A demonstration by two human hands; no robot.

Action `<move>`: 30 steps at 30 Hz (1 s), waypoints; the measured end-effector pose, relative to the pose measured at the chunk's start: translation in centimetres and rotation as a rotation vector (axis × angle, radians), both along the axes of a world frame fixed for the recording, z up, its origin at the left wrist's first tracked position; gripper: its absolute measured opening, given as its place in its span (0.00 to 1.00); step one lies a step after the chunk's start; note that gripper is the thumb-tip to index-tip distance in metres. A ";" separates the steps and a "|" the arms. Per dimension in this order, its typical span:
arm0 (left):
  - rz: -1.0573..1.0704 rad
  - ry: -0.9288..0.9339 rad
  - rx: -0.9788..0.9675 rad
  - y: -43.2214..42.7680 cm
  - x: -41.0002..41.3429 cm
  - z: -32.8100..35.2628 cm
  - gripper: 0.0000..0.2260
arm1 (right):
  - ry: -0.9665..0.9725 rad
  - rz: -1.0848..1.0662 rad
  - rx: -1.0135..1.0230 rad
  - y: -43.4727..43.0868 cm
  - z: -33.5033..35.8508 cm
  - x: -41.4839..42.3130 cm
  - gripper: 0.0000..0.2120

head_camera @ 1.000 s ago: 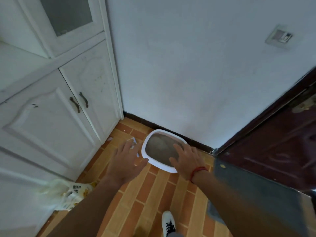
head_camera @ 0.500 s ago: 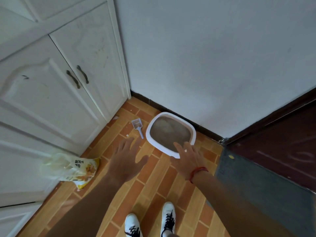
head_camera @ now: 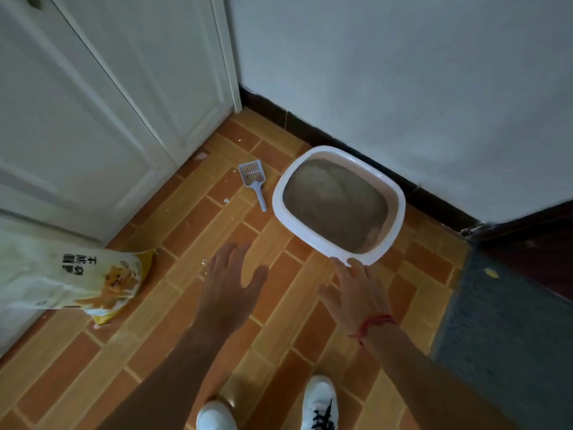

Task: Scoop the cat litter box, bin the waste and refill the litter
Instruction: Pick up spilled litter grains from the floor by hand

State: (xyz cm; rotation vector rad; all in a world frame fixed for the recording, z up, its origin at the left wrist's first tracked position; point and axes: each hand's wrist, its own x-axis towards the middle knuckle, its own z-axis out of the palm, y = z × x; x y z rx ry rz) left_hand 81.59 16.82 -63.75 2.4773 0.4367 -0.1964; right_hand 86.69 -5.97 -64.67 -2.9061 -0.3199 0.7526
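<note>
As left hand point(head_camera: 231, 283) and right hand point(head_camera: 356, 293) hover, scoop point(head_camera: 252, 178) lies beside box point(head_camera: 400, 209)

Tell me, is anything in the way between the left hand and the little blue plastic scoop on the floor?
No. Between the open left hand and the pale blue plastic slotted scoop lies only bare orange tiled floor with a few white crumbs.

Floor point(head_camera: 173, 321): orange-brown brick-pattern tile, white crumbs scattered. On it: white-rimmed litter box point(head_camera: 400, 209) against the wall; blue scoop point(head_camera: 252, 178) just left of it; litter bag point(head_camera: 102, 280) lying flat, far left; grey mat point(head_camera: 502, 336), right; two white shoes point(head_camera: 319, 401).
</note>
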 end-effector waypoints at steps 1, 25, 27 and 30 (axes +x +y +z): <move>0.027 -0.031 -0.033 0.0 0.3 -3.1 0.27 | -0.005 -0.015 0.011 0.3 -3.1 0.2 0.33; 0.755 -0.244 -1.755 7.9 5.7 -37.8 0.25 | -0.244 0.079 0.412 5.6 -43.2 7.0 0.05; 0.770 -0.234 -1.797 7.8 5.2 -38.3 0.26 | -0.224 0.118 0.414 6.3 -43.9 7.0 0.06; 0.830 -0.243 -1.855 7.3 4.7 -38.7 0.24 | -0.180 0.160 0.407 7.2 -44.4 7.1 0.06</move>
